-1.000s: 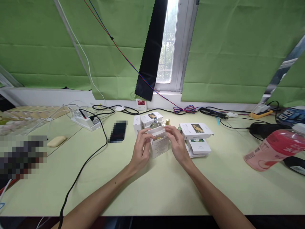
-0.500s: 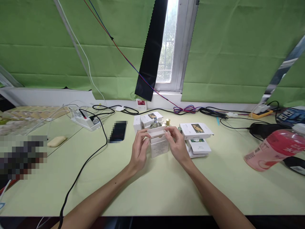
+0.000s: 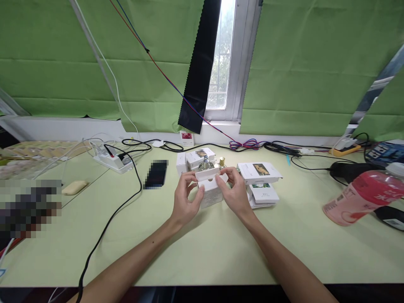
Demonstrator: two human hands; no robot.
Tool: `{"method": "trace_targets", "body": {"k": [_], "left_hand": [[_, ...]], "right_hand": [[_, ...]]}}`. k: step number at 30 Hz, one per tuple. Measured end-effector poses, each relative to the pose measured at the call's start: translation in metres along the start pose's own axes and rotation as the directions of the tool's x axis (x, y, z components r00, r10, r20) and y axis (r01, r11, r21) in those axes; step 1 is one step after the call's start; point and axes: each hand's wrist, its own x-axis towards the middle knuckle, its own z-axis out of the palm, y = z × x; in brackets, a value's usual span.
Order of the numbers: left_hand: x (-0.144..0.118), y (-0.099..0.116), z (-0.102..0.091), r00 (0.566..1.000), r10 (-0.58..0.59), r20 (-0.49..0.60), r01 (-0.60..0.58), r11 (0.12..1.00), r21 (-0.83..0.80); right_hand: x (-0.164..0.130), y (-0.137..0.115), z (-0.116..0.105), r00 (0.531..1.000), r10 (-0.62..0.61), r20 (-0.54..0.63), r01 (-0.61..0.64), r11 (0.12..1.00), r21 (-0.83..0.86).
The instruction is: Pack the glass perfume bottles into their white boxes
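Fingers [image 3: 193,182] of left hand [image 3: 184,200] and right hand [image 3: 234,190] pinching top flaps of small white carton [image 3: 211,194], upright on desk [image 3: 202,248]. Just behind: two perfume bottles [image 3: 205,162], boxes. Right: stacked flat cartons [image 3: 260,183].

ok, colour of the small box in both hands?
White small box, grey print on the front; head view.

You can't read any words here. The small white box [image 3: 211,191] between your hands carries faint print too small to make out, and so do the flat boxes [image 3: 259,172] and the pink bottle's [image 3: 362,198] label.
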Motion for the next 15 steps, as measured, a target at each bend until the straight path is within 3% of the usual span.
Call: {"method": "trace_targets", "body": {"k": [15], "left_hand": [[0.0012,0.0018,0.001,1.0,-0.013,-0.01,0.013,0.999,0.037]], "right_hand": [[-0.0004,-0.0014,-0.0013,1.0,0.019,0.013,-0.018,0.999,-0.036]]}}
